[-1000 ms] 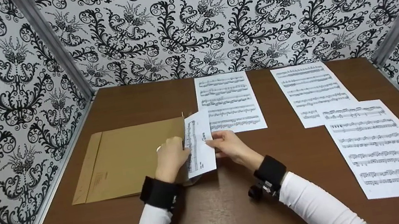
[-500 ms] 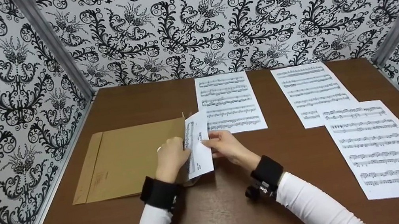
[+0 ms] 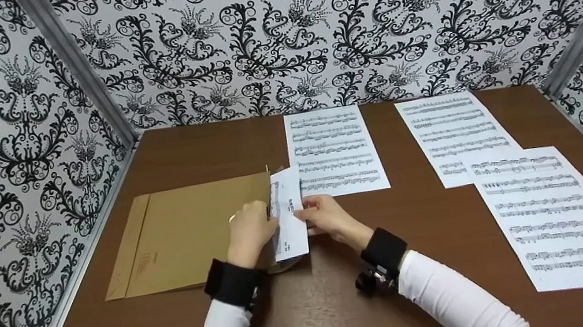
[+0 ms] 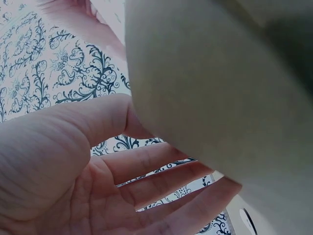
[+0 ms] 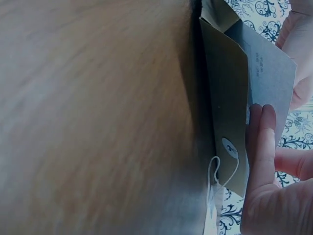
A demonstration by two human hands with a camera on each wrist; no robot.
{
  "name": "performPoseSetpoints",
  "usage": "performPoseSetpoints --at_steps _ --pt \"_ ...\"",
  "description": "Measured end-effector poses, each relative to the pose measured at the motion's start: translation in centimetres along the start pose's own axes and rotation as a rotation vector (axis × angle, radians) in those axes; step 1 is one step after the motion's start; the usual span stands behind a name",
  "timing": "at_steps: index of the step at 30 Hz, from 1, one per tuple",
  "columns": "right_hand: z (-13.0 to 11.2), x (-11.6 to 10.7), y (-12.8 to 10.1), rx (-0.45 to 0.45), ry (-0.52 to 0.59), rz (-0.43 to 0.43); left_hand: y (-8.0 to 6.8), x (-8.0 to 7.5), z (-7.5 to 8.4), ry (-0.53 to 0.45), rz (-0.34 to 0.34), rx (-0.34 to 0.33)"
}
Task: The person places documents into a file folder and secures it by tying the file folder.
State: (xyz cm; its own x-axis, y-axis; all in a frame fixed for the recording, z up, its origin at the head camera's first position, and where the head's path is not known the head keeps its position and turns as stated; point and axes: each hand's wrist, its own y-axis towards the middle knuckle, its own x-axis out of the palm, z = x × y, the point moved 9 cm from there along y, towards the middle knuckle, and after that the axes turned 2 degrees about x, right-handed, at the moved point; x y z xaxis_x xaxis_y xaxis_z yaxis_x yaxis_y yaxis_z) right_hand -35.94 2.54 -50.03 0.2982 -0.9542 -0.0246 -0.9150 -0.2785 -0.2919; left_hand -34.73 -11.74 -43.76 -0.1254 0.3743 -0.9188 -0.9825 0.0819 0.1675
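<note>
Head view: both bare hands are at the mouth of the brown envelope [image 3: 189, 220], and a sheet of music [image 3: 292, 222] sits between them, its left part out of sight inside the opening.
Left hand: the left hand [image 3: 249, 233] grips the envelope's layer at the mouth; if that hold slackens, the opening would probably sag and catch the paper.
Right hand: the right hand [image 3: 330, 217] pinches the sheet's outer edge; a hard push from that single spot could buckle or crease the page.
Hidden corners: nobody can tell how they lie inside; a twist of the right wrist might jam one against the envelope's side.
String: just beside the right fingers, a thin string [image 5: 210, 196] hangs by the button [image 5: 230, 148], loose enough to snag a finger or the page.
Loose pages: the near page [image 3: 335, 165] lies just beyond the right hand, and a careless sweep could nudge it; an overlapping pair [image 3: 566, 219] farther right looks safer.
</note>
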Motion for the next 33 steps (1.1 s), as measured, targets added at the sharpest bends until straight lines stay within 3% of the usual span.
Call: performPoseSetpoints --at_steps 24,33 --pt "0.5 1.9 0.9 0.043 -0.001 0.022 0.0 0.0 0.1 0.002 -0.039 -0.003" --pt "0.6 2.6 1.2 0.022 -0.001 0.029 -0.2 -0.3 0.3 0.011 0.010 0.015"
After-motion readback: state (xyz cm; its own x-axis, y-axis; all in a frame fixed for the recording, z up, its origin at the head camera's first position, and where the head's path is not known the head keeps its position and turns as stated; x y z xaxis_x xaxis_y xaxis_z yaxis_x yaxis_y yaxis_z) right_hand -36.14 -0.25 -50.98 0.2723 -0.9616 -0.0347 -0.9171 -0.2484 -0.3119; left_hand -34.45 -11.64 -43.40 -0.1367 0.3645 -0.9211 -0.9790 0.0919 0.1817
